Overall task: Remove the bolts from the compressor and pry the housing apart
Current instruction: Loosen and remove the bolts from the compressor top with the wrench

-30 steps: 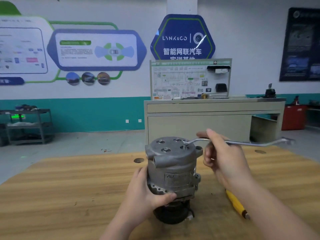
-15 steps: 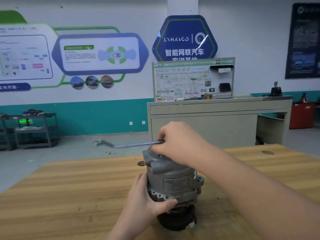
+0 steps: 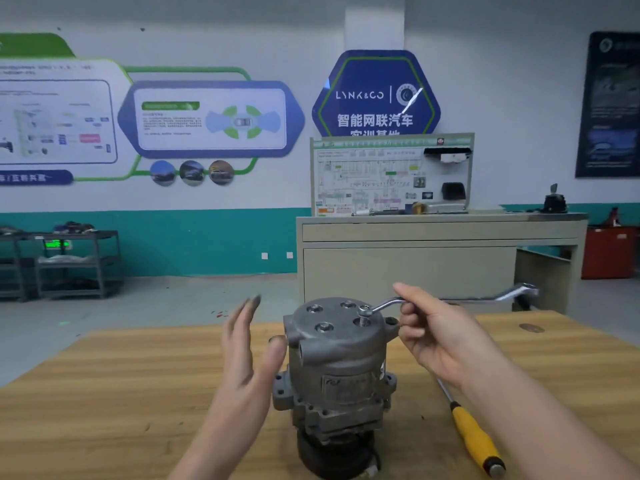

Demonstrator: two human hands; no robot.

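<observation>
Steel wrench (image 3: 450, 299) pinched by right hand (image 3: 440, 337) | on compressor (image 3: 337, 368) bolt (image 3: 363, 311) | left hand (image 3: 247, 355) spread

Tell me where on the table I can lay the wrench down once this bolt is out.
Free: the bare wood left of the compressor, beyond the open left hand, and the far right corner of the table. Crowded: right of the compressor, where the right hand holds the wrench above the screwdriver.

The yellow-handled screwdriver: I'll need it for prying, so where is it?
In the head view the screwdriver lies on the wooden table, right of the compressor, partly under the right forearm.
</observation>
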